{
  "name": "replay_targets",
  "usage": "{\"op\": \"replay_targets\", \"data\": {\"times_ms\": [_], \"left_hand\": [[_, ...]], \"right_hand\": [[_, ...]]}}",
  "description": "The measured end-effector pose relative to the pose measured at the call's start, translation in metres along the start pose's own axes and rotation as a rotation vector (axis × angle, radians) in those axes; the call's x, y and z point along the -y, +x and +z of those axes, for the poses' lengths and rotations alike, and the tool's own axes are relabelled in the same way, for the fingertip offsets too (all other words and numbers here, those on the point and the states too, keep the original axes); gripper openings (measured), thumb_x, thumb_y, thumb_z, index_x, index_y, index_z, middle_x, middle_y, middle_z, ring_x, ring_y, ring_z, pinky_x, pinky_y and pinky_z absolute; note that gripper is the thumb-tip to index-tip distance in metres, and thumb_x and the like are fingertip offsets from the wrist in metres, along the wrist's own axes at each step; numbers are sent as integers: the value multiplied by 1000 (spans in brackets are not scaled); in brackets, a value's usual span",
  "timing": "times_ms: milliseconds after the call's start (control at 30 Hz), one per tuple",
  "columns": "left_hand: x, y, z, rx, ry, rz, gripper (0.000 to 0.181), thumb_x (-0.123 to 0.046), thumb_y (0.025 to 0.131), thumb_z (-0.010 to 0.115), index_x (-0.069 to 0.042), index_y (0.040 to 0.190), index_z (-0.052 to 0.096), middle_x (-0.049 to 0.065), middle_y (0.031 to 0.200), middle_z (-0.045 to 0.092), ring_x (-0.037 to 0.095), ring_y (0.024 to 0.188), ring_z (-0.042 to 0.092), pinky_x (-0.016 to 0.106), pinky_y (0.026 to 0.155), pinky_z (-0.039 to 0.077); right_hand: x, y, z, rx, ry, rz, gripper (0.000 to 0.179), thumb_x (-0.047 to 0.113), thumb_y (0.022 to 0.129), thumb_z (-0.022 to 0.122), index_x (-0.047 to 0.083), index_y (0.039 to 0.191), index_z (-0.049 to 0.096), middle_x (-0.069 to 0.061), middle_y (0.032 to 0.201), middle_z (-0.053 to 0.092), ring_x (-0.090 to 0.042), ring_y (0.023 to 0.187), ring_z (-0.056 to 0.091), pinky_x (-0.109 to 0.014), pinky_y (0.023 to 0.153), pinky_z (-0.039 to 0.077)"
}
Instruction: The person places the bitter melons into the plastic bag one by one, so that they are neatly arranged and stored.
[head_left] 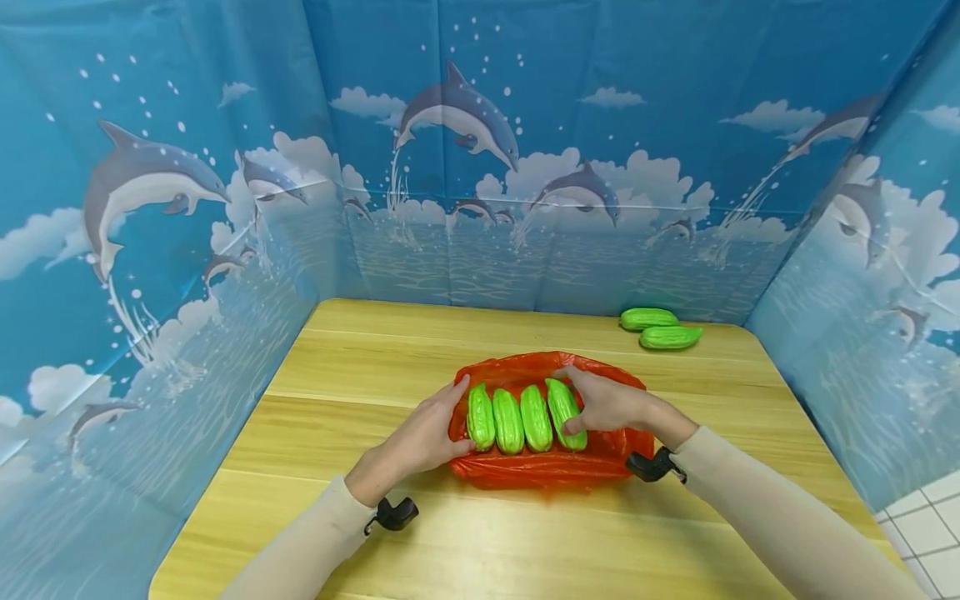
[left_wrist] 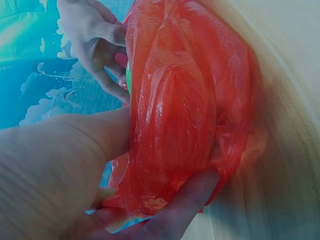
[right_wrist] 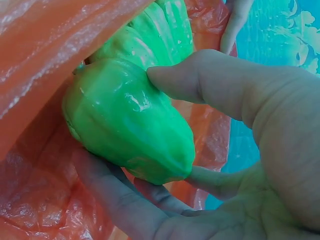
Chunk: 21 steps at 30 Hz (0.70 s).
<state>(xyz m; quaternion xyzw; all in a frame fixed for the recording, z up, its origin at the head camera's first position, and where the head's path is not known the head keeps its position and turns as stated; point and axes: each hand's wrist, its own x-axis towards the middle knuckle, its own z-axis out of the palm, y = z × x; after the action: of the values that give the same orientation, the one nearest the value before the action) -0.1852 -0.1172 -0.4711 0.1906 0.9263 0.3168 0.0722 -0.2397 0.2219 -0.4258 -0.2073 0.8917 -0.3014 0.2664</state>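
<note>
A red plastic bag (head_left: 517, 471) lies spread on the table with several bright green bitter melons side by side in its opening. My right hand (head_left: 611, 402) holds the rightmost bitter melon (head_left: 564, 414), which leans slightly. In the right wrist view, the thumb lies on one side of that bitter melon (right_wrist: 130, 120) and the fingers are round the other. My left hand (head_left: 420, 433) grips the bag's left end, beside the leftmost bitter melon (head_left: 481, 417). From the left wrist, the bag (left_wrist: 175, 115) bulges between thumb and fingers and hides most of what is inside.
Two more bitter melons, one (head_left: 649, 318) behind the other (head_left: 671, 337), lie at the table's back right. The wooden table (head_left: 360, 358) is enclosed by blue dolphin-print sheeting (head_left: 525, 267) at the back and sides. White tiles (head_left: 922, 525) show at the lower right.
</note>
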Motion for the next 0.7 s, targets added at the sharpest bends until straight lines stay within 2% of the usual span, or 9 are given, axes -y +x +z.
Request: {"op": "replay_targets", "data": {"times_ms": [300,433,467,533,667,700], "left_hand": [[0,0,2,2,5,6,108,-21,100,94,-4,185,29,24,188,38,46,173,44,60,140,44],[2,-1,2,0,-21,34,107,-21,101,93,-4,185,29,26,188,37,50,172,43,63,139,43],[8,1,6,-9,-13,58,107,-25,102,92,-4,185,28,26,188,37,49,172,44,61,139,45],[9,1,6,-11,-21,69,107,-24,101,92,-3,185,29,27,188,37,51,171,44,63,138,45],[10,1,8,-9,-19,56,107,-24,101,92,-2,184,29,27,188,38,50,172,43,62,139,45],[4,-1,5,-4,-31,36,107,-19,99,94,-1,184,30,27,188,38,51,172,42,64,139,43]], "right_hand": [[-4,-1,2,5,-24,23,99,25,103,92,-1,179,35,-33,179,46,-55,161,51,-68,124,56],[-7,-2,3,-10,-30,16,98,25,102,93,-1,178,37,-32,176,49,-56,159,53,-68,122,58],[-7,-2,3,-14,-32,11,97,24,102,93,-2,178,38,-32,176,49,-56,159,53,-67,121,59],[-9,-2,4,-25,-34,5,97,24,101,94,-2,177,39,-33,175,51,-56,157,55,-66,119,60],[-10,-4,3,-43,-25,4,96,23,101,95,-1,177,40,-34,172,54,-47,141,71,-62,113,65],[-10,-4,3,-44,-27,1,96,23,101,94,-1,177,40,-35,171,54,-44,135,75,-61,112,66]]}}
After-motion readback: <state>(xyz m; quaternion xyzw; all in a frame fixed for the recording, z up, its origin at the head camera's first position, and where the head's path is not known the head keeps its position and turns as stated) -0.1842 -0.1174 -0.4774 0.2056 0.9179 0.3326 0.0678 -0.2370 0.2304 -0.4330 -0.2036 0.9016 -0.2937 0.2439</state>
